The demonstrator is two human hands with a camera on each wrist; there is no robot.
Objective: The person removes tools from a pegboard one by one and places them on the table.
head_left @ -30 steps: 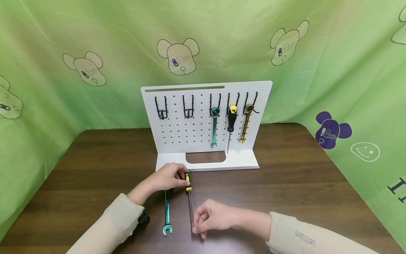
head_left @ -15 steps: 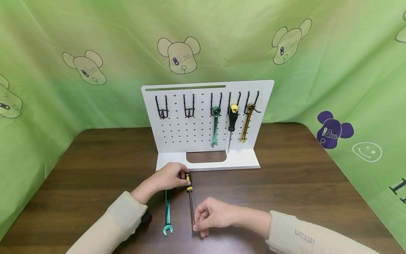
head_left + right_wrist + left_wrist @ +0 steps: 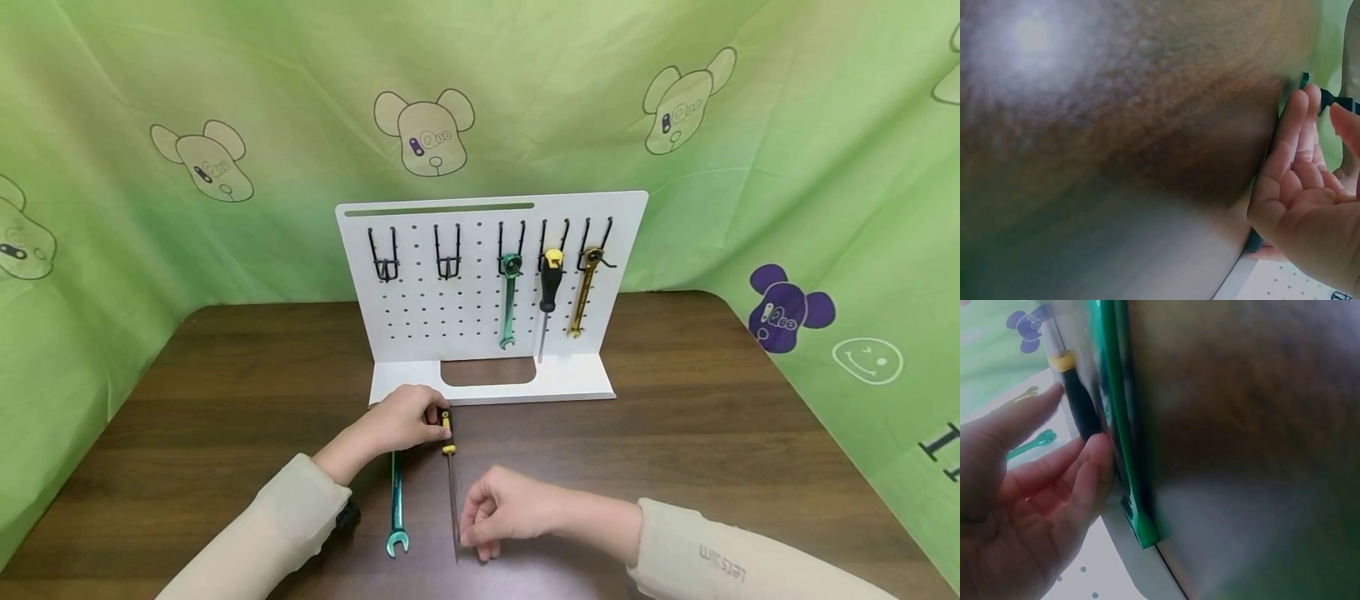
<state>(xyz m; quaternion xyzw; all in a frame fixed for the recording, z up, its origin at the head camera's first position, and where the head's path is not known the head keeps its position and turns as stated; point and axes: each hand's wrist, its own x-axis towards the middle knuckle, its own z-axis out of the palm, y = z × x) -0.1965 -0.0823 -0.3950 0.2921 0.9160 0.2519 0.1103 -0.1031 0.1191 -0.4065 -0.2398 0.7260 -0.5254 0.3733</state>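
A screwdriver (image 3: 447,437) with a black and yellow handle lies on the table, its shaft pointing toward me. My left hand (image 3: 401,419) pinches the handle between thumb and fingers; the left wrist view shows the same screwdriver handle (image 3: 1080,403) between them. Close to the shaft's tip is my right hand (image 3: 502,515), its fingers loosely bent. Nothing shows between thumb and fingertips of the right hand (image 3: 1300,175) in its wrist view. A green wrench (image 3: 397,508) lies left of the screwdriver, its far end hidden under my left hand.
A white pegboard (image 3: 420,312) stands behind the hands. On its hooks hang a green ratchet wrench (image 3: 509,300), a black and yellow screwdriver (image 3: 551,283) and a gold wrench (image 3: 583,292). Two bare black hooks (image 3: 447,254) are at the left. A green curtain (image 3: 300,75) closes the back.
The fingertips of my right hand have come slightly away from the screwdriver's shaft, and its tip now shows. My left hand stays at the handle.
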